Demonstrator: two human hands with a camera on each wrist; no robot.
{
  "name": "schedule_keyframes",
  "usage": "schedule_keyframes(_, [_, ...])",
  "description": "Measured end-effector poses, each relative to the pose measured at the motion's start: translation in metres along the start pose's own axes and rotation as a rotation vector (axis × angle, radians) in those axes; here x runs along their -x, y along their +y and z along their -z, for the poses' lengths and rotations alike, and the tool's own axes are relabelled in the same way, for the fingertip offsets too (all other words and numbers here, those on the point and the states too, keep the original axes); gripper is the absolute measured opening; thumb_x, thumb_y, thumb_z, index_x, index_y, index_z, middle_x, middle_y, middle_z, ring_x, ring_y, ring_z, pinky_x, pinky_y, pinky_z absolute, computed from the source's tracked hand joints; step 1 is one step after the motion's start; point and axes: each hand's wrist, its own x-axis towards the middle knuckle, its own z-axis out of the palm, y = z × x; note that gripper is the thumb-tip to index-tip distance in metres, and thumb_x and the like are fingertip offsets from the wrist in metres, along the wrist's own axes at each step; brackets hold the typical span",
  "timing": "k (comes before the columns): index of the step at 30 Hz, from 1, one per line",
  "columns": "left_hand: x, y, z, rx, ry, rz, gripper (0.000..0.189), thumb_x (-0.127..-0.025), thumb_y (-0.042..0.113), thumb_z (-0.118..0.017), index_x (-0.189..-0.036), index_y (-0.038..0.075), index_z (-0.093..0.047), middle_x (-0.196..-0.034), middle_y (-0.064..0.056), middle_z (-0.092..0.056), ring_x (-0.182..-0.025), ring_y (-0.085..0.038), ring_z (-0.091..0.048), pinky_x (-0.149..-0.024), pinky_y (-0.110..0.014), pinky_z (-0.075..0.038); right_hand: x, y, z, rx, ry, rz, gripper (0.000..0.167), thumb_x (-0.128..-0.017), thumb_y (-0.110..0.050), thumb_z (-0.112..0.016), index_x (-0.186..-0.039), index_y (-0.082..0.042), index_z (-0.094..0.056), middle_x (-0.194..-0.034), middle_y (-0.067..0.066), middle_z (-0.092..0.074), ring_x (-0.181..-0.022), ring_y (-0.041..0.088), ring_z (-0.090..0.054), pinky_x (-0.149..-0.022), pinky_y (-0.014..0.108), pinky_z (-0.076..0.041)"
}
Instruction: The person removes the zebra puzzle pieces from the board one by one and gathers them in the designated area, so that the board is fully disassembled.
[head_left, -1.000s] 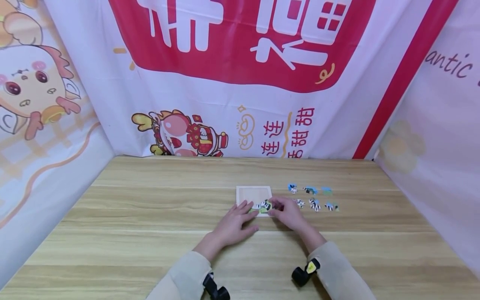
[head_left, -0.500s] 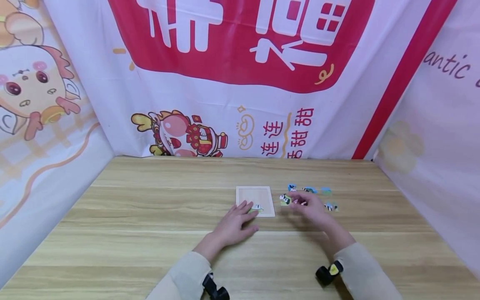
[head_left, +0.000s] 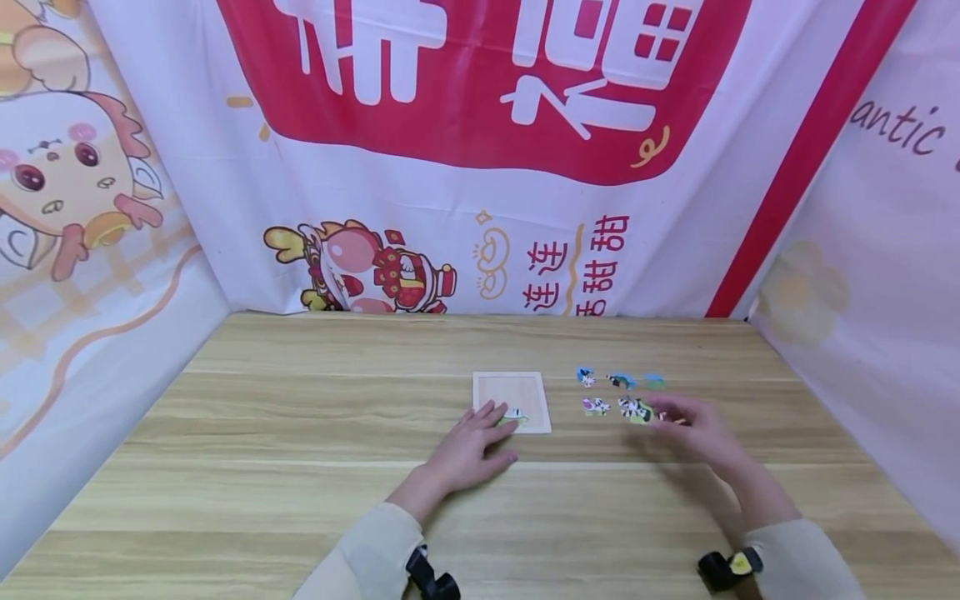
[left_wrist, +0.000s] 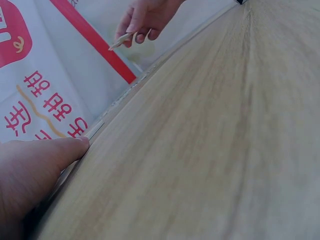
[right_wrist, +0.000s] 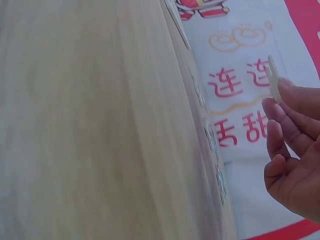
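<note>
My right hand (head_left: 697,429) pinches a puzzle piece (head_left: 642,412) with a black, white and green print between thumb and fingers. It is raised above the tabletop, to the right of the puzzle tray (head_left: 512,386). In the right wrist view the held piece (right_wrist: 273,80) appears edge-on at the fingertips. My left hand (head_left: 468,446) lies with fingers extended on the tray's lower left part. Beside those fingers, one piece (head_left: 515,414) sits inside the tray, partly covered. In the left wrist view only the left thumb (left_wrist: 45,160) shows near, with the right hand (left_wrist: 150,20) beyond.
Several loose puzzle pieces lie in two rows right of the tray, including a blue-and-white one (head_left: 586,377), a blue-green one (head_left: 654,381) and a purple-and-white one (head_left: 596,406). The wooden table (head_left: 337,400) meets printed cloth (head_left: 420,183) at its back and sides.
The right hand has carried the puzzle piece from the tray rightward over the loose pieces. The left hand has stayed in place on the tray.
</note>
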Motion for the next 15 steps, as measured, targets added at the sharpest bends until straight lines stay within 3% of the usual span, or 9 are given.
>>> schedule_keyframes(8, [0.001,0.000,0.001,-0.004,0.001,0.001,0.050,-0.084,0.041,-0.049,-0.125,0.012,-0.047,-0.137,-0.009,-0.028,-0.125,-0.026,-0.019,-0.101,-0.044,-0.013,0.017,0.023,0.019,-0.003,0.027,-0.020,0.033,-0.079,-0.012,-0.061,-0.109,0.003,-0.055,-0.090,0.013,-0.058,-0.075,0.014,-0.051,-0.061,0.027,-0.044])
schedule_keyframes(15, [0.000,-0.002,-0.002,0.000,0.009,-0.006,0.048,-0.085,0.039,-0.050,-0.124,0.011,-0.049,-0.136,-0.009,-0.031,-0.125,-0.026,-0.021,-0.100,-0.044,-0.015,0.023,0.043,0.026,0.027,0.023,-0.131,0.039,-0.078,-0.017,-0.063,-0.110,0.003,-0.054,-0.097,0.014,-0.058,-0.081,0.013,-0.052,-0.069,0.024,-0.043])
